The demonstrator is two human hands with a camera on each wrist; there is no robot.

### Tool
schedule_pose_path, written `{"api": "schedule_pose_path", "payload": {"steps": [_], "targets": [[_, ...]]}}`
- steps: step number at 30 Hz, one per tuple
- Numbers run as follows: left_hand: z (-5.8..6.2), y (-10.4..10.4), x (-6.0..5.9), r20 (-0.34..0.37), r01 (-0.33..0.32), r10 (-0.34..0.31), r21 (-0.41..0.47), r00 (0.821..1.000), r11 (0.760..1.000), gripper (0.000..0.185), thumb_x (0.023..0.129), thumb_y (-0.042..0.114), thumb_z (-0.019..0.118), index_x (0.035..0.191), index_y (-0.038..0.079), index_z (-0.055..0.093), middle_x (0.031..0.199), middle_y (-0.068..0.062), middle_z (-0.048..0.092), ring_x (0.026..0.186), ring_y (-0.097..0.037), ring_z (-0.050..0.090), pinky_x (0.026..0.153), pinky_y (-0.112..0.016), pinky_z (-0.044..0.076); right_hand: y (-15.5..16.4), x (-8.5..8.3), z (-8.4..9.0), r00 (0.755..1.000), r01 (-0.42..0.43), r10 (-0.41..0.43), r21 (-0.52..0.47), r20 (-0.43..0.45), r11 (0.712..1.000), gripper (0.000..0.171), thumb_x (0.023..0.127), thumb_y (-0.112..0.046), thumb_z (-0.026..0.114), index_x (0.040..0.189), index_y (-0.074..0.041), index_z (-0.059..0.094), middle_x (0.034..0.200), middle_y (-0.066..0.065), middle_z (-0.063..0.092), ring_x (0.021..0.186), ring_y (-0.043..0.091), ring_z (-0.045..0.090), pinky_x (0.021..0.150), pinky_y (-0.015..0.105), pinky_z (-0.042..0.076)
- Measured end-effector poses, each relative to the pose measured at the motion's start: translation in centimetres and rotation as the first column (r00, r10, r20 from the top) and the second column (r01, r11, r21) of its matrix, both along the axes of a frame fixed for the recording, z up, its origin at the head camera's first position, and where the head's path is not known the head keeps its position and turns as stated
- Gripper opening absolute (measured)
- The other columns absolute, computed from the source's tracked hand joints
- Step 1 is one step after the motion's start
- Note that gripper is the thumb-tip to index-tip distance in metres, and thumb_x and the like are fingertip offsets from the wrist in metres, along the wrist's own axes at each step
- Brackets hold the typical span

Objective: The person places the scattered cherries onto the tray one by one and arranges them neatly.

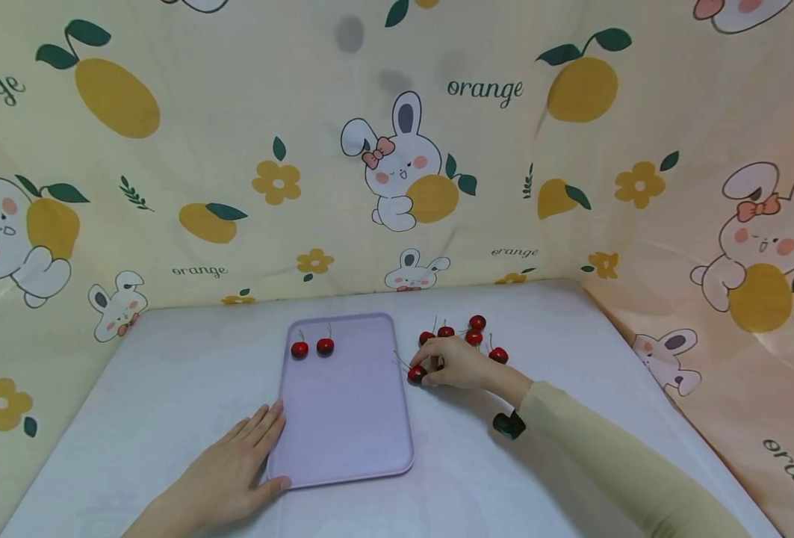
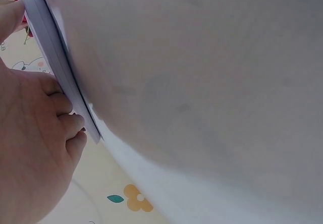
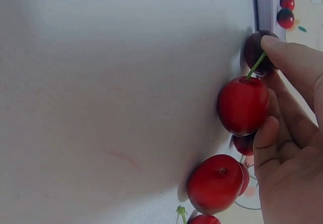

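I see a small dark-red cherry [image 1: 416,373] on the white table [image 1: 168,373] just right of the lilac plastic tray [image 1: 343,433] — my right hand [image 1: 459,364] pinches it, fingertips partly hiding it. My left hand [image 1: 231,474] lies flat, fingers straight, touching the tray's edge.

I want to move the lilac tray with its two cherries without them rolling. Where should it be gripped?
Probably the tray's long side rims, from left and right. It lies flat with a raised lip; the left hand already rests at the near-left corner. Keep it level for the two cherries.
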State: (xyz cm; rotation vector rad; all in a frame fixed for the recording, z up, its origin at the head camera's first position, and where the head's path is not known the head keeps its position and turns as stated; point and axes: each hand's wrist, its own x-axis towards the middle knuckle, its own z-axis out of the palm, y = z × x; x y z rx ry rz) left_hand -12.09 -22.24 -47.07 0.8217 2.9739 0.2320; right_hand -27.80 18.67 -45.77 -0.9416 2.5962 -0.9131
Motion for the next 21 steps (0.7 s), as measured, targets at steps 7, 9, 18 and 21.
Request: {"api": "schedule_pose_path", "payload": {"steps": [7, 9, 18, 21], "targets": [[-0.31, -0.05, 0.09, -0.028, 0.008, -0.008, 0.004, 1.000, 1.000, 0.090, 0.096, 0.063, 0.061, 0.152, -0.006, 0.047, 0.164, -0.021, 0.038, 0.150, -0.041, 0.038, 0.119, -0.055, 0.036, -0.04, 0.02, 0.03, 1.000, 0.027, -0.027, 0.027, 0.005, 0.999, 0.030, 0.087, -0.012, 0.084, 0.116, -0.018, 0.079, 0.083, -0.007, 0.064, 0.075, 0.012, 0.058, 0.063, 0.024, 0.049], [-0.31, -0.06, 0.07, -0.028, 0.007, -0.007, 0.005, 1.000, 1.000, 0.090, 0.096, 0.063, 0.060, 0.152, -0.006, 0.047, 0.164, -0.021, 0.038, 0.150, -0.041, 0.037, 0.120, -0.055, 0.035, -0.05, 0.02, -0.03, 0.999, 0.034, -0.034, 0.029, 0.006, 0.999, 0.030, 0.088, -0.013, 0.085, 0.117, -0.018, 0.079, 0.083, -0.007, 0.064, 0.075, 0.012, 0.058, 0.062, 0.024, 0.048], [-0.35, -0.13, 0.07, -0.032, 0.010, -0.010, 0.010, 0.999, 1.000, 0.090, 0.096, 0.064, 0.059, 0.152, -0.006, 0.047, 0.164, -0.021, 0.038, 0.150, -0.040, 0.037, 0.119, -0.056, 0.036, -0.17, 0.26, -0.14, 0.998, 0.058, -0.058, 0.025, -0.004, 0.998, 0.030, 0.089, -0.015, 0.084, 0.119, -0.018, 0.078, 0.088, -0.008, 0.065, 0.077, 0.011, 0.059, 0.064, 0.025, 0.051], [-0.30, -0.13, 0.09, -0.034, 0.011, -0.010, 0.011, 0.999, 1.000, 0.090, 0.096, 0.064, 0.060, 0.152, -0.006, 0.047, 0.164, -0.021, 0.037, 0.150, -0.040, 0.037, 0.119, -0.056, 0.036, -0.20, 0.36, -0.07, 0.998, 0.065, -0.065, 0.016, -0.002, 0.998, 0.030, 0.089, -0.015, 0.084, 0.119, -0.017, 0.078, 0.088, -0.008, 0.065, 0.077, 0.011, 0.059, 0.064, 0.025, 0.051]]}}
